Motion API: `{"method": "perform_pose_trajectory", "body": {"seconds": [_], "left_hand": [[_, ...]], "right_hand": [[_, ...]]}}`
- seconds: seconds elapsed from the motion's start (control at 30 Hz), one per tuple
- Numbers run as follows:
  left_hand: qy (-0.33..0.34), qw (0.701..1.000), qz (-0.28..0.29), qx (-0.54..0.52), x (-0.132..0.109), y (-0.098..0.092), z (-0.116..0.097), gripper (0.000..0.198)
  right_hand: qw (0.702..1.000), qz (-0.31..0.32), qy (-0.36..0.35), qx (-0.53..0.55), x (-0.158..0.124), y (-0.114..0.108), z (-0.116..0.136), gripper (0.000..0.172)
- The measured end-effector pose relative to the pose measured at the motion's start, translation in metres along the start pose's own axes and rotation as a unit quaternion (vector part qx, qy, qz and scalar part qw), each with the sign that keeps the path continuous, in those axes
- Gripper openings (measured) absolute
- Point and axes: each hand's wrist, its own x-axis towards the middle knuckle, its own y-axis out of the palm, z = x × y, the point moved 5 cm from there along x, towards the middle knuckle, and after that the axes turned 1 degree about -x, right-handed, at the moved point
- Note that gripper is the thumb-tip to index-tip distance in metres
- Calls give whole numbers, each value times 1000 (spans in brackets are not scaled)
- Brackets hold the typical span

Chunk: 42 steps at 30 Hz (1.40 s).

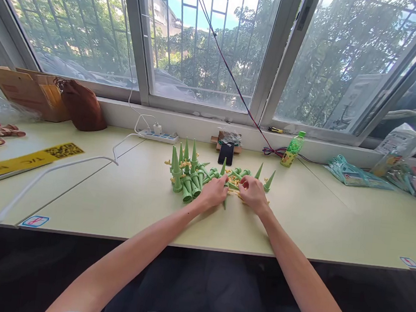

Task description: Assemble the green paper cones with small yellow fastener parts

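A heap of green plastic cone spikes with small yellow parts lies on the pale table in front of me. My left hand rests at the heap's near right edge, fingers curled round a green cone spike. My right hand is just beside it, fingers bent down onto small yellow pieces; what it pinches is too small to name. Two upright green cones stand just right of my right hand.
A black phone lies behind the heap. A green bottle stands at the back right, a white power strip at the back left. A white cable crosses the left table. Packets lie far right, a yellow strip far left.
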Motion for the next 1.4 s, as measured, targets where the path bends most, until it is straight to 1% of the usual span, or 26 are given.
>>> {"method": "perform_pose_trajectory", "body": {"seconds": [0.1, 0.23, 0.33, 0.43, 0.57, 0.77, 0.97, 1.17, 1.4], "left_hand": [[4, 1000, -1, 23, 1, 1, 0, 25], [27, 999, -15, 22, 1, 0, -1, 24], [59, 998, -21, 3, 1, -1, -6, 24], [105, 994, -17, -21, -2, -1, -14, 23], [149, 988, -20, -23, -3, -2, -21, 25], [155, 987, -36, -29, -1, -3, -19, 28], [168, 984, -27, -59, -1, -1, -20, 29], [170, 983, -38, -63, 0, 0, -19, 21], [169, 983, -37, -66, 0, 0, -17, 21]], "right_hand": [[1000, 16, -11, -19, 0, 2, 1, 9], [998, 36, -8, -46, -2, 3, 2, 7], [997, 49, -6, -59, -3, 5, 2, 8], [996, 56, -3, -68, -3, 7, 1, 9], [994, 66, 1, -84, -4, 7, 1, 9], [993, 79, -1, -90, -5, 8, 2, 8], [993, 85, -11, -85, -5, 9, 2, 10], [992, 90, -26, -88, -4, 11, 1, 14], [993, 89, -25, -79, -2, 12, -2, 17]]}}
